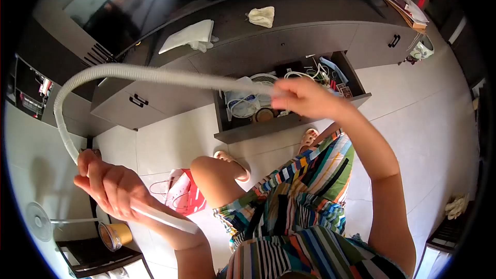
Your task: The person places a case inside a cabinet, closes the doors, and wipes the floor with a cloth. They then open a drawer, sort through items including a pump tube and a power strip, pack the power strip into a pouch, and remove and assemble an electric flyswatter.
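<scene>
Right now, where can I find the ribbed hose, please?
In the head view, the ribbed hose arches from the left hand at lower left to the right hand near centre, seen against the open drawer.

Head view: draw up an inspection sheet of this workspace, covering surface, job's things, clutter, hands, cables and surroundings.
Surface: TV cabinet with its drawer pulled open.
Job's things: pale corrugated hose, arched between both hands.
Clutter: white cloth and cream cloth on the cabinet; mixed small items in the drawer.
Hands: left hand grips the hose near its smooth end; right hand, blurred, holds it farther along.
Cables: white cables in the drawer.
Surroundings: red-and-white bag on tiled floor.
</scene>
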Available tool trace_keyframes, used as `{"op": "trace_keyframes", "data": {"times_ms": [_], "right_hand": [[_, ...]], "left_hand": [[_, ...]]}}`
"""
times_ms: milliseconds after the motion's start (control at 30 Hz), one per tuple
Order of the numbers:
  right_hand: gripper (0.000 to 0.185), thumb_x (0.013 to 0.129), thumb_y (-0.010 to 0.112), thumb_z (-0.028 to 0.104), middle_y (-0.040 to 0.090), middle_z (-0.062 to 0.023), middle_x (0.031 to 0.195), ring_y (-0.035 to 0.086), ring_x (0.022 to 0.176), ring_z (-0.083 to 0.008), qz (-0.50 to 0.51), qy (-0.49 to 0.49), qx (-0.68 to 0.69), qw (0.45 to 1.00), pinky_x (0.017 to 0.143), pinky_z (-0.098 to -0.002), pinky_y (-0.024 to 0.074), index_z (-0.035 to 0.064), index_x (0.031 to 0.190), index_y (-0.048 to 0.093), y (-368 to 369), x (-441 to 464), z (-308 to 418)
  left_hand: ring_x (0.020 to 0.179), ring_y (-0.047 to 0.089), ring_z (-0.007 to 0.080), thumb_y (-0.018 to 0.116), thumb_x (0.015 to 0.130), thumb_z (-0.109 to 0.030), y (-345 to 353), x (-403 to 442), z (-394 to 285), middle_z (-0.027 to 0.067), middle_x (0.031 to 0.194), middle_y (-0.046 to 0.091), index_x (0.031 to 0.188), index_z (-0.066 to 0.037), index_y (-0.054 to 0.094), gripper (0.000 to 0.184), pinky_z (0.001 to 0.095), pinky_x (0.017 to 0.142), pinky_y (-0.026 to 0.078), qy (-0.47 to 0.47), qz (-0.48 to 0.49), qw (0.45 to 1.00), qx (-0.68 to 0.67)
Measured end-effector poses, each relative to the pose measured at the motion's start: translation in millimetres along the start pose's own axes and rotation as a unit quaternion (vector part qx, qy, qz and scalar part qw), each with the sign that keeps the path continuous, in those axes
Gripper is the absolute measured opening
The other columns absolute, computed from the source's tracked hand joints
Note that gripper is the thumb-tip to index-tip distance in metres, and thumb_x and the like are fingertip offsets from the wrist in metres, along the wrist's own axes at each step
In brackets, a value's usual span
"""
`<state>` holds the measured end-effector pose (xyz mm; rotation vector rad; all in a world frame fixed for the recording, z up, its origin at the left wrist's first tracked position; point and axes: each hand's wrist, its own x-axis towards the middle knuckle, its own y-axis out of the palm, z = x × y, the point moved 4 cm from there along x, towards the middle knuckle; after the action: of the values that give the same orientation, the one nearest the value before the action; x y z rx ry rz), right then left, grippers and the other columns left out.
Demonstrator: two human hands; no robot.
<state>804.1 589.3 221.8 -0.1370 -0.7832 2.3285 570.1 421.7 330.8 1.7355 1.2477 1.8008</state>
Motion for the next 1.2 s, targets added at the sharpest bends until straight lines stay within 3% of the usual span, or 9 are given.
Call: {"op": "trace_keyframes", "data": {"times_ms": [267,367,433,500,700,867,967,1033,1200], "right_hand": [[0.021,0.071,0.057,0.022,0.049,-0.0056,0.072,0.053,0.069,-0.0226,-0.191,-0.171,-0.306,0.917,0.061,-0.0357,0.0413,0.0128,0.090,0.053,68,-48,-11],[0.018,0.071,0.050,0.019,0.050,-0.0043,0.075,0.052,0.070,-0.0195,-0.155,-0.231,-0.307,0.910,0.067,-0.0313,0.0377,0.0110,0.087,0.053,117,-56,22],[0.017,0.070,0.050,0.018,0.051,-0.0038,0.078,0.052,0.071,-0.0179,-0.138,-0.240,-0.280,0.919,0.066,-0.0295,0.0375,0.0104,0.084,0.053,130,-55,32],[0.017,0.067,0.053,0.018,0.053,-0.0029,0.085,0.053,0.074,-0.0162,-0.080,-0.235,-0.261,0.933,0.064,-0.0282,0.0385,0.0109,0.082,0.054,136,-55,41],[0.035,0.063,0.064,0.026,0.056,-0.0032,0.083,0.054,0.077,-0.0182,-0.075,-0.185,-0.100,0.975,0.067,-0.0302,0.0390,0.0084,0.089,0.050,126,-49,32],[0.025,0.065,0.063,0.021,0.056,-0.0031,0.079,0.055,0.075,-0.0199,-0.106,-0.201,-0.133,0.965,0.069,-0.0329,0.0384,0.0120,0.085,0.052,128,-45,-31],[0.019,0.062,0.065,0.021,0.054,-0.0054,0.065,0.054,0.061,-0.0243,-0.190,-0.143,-0.016,0.971,0.056,-0.0336,0.0402,0.0082,0.069,0.053,128,-42,-118],[0.018,0.064,0.065,0.019,0.052,-0.0078,0.062,0.051,0.055,-0.0265,-0.162,-0.129,-0.106,0.973,0.050,-0.0333,0.0394,0.0061,0.070,0.054,114,-46,-140],[0.021,0.068,0.064,0.021,0.051,-0.0109,0.060,0.051,0.055,-0.0258,-0.169,0.000,0.046,0.985,0.050,-0.0329,0.0390,0.0048,0.073,0.053,92,-26,-115]], "left_hand": [[0.050,0.035,0.0042,0.036,0.090,-0.013,-64,-34,-2,0.0020,0.068,0.037,0.097,0.000,0.038,0.015,0.0152,0.044,0.033,0.013,-0.092,0.962,0.258],[0.070,0.055,0.0146,0.047,0.084,-0.009,-86,-60,32,0.0121,0.087,0.055,0.097,-0.004,0.042,0.014,0.0252,0.060,0.045,0.050,-0.216,0.718,0.660],[0.087,0.056,0.0217,0.046,0.085,-0.012,-103,-80,48,0.0177,0.100,0.055,0.100,-0.003,0.043,0.017,0.0329,0.071,0.045,-0.125,-0.066,0.640,0.755],[0.086,0.055,0.0194,0.045,0.086,-0.012,-109,-101,60,0.0146,0.096,0.056,0.107,-0.002,0.042,0.024,0.0319,0.071,0.044,-0.341,0.019,0.409,0.846],[0.071,0.050,0.0105,0.063,0.072,-0.014,-105,-133,59,0.0033,0.078,0.052,0.113,-0.002,0.040,0.048,0.0214,0.061,0.041,-0.541,-0.141,0.720,0.412],[0.047,0.043,0.0056,0.064,0.056,0.006,-112,-147,39,0.0065,0.081,0.053,0.105,-0.002,0.048,0.052,0.0192,0.041,0.033,-0.563,-0.154,0.679,0.446],[0.055,0.049,0.0080,0.061,0.068,-0.021,-94,-114,10,0.0031,0.073,0.052,0.097,-0.005,0.047,0.036,0.0221,0.045,0.041,-0.034,-0.287,0.871,0.397],[0.060,0.051,0.0073,0.055,0.077,-0.025,-71,-78,-19,0.0030,0.071,0.052,0.099,-0.002,0.046,0.033,0.0223,0.053,0.044,-0.151,0.001,0.985,0.080],[0.048,0.038,0.0046,0.047,0.084,-0.012,-80,-51,-52,-0.0006,0.064,0.043,0.103,0.004,0.042,0.026,0.0169,0.044,0.034,0.012,-0.144,0.989,-0.042]]}}
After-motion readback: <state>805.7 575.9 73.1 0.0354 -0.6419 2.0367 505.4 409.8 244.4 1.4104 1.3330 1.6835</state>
